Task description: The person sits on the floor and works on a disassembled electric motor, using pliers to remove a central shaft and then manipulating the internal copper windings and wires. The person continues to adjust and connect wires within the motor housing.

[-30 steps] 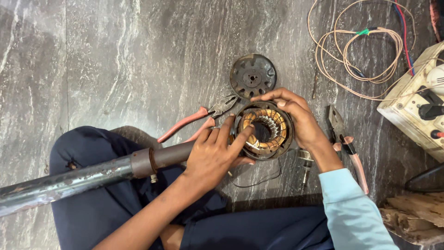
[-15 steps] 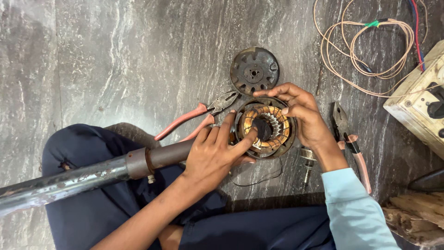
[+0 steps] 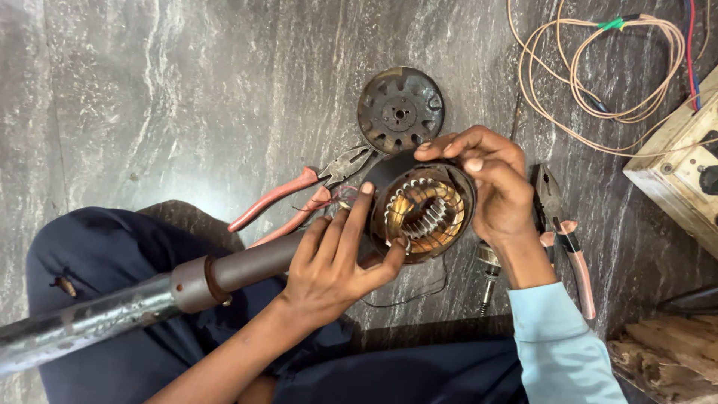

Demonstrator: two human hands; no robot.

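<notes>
— Looking for packages or labels? You have only a wooden switch box (image 3: 677,176) at the right edge, pale, with dark round knobs.

— And my hands?

— Your left hand (image 3: 333,258) cups the motor stator (image 3: 425,212) from below, thumb on its rim, fingers spread along the housing. Your right hand (image 3: 490,179) curls over the top edge, fingertips pinching the rim. The stator sits at the end of a metal pipe (image 3: 112,310) across your lap.

— What's around?

— Red-handled pliers (image 3: 299,196) lie just beside it at left, a round end cover (image 3: 400,111) above, a second pair of pliers (image 3: 561,224) at your right wrist, coiled wire (image 3: 598,75) beyond.
</notes>
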